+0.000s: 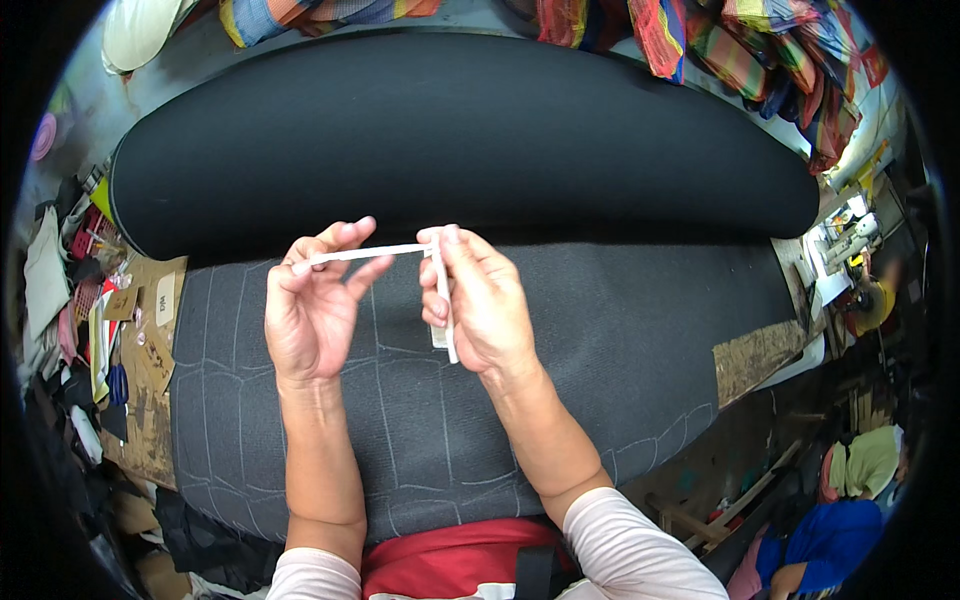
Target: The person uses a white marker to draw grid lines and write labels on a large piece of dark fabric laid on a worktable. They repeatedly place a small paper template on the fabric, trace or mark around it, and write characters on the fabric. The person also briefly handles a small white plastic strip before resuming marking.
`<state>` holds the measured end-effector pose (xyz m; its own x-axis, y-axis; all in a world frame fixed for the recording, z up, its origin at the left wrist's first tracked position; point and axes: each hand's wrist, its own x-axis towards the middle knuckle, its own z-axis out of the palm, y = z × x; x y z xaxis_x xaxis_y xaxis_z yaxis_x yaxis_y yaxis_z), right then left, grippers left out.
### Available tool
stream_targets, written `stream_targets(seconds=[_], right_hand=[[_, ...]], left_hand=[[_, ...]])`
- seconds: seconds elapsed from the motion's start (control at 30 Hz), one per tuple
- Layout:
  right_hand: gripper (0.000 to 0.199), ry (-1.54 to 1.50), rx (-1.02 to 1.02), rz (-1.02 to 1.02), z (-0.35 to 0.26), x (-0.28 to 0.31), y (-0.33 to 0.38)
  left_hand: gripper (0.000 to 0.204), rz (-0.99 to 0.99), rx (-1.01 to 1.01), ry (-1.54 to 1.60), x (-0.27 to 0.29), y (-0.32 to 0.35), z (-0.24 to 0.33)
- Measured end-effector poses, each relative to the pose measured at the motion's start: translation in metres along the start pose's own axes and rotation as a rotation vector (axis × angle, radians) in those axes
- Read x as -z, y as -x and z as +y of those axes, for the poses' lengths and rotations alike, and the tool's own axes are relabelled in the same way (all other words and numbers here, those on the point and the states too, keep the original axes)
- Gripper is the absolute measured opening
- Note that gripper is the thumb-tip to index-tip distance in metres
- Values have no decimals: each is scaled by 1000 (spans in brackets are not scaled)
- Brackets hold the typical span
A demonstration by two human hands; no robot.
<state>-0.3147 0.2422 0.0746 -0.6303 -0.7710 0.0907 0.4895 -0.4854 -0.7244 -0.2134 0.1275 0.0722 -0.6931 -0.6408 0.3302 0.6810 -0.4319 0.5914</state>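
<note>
My left hand and my right hand hold a thin white strip stretched between them above dark grey fabric marked with chalk lines. The left hand pinches the strip's left end between thumb and fingers. The right hand pinches its other end at the fingertips, and the strip bends there and hangs down past the palm, with a small pale tag by the palm.
A large roll of black fabric lies across the table behind the hands. Colourful striped cloth hangs at the back right. Cardboard, scissors and small items crowd the left edge. Another person in blue sits at lower right.
</note>
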Motion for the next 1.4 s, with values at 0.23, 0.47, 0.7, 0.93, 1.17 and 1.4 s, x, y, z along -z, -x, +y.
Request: stream_targets(seconds=[0.23, 0.47, 0.7, 0.93, 1.17, 1.4], right_hand=[[16, 187, 41, 42, 9, -3, 1], [15, 205, 38, -14, 16, -3, 1], [15, 351, 119, 39, 21, -4, 0], [9, 330, 162, -15, 23, -7, 2], [11, 341, 107, -86, 19, -6, 3], [17, 375, 115, -101, 19, -10, 5]], left_hand=[[13, -53, 24, 28, -1, -2, -8], [23, 3, -36, -634, -2, 2, -12], [21, 26, 18, -894, 5, 1, -9], [10, 2, -53, -795, 10, -1, -5], [11, 47, 73, -547, 13, -1, -1], [10, 53, 103, -491, 18, -2, -5]])
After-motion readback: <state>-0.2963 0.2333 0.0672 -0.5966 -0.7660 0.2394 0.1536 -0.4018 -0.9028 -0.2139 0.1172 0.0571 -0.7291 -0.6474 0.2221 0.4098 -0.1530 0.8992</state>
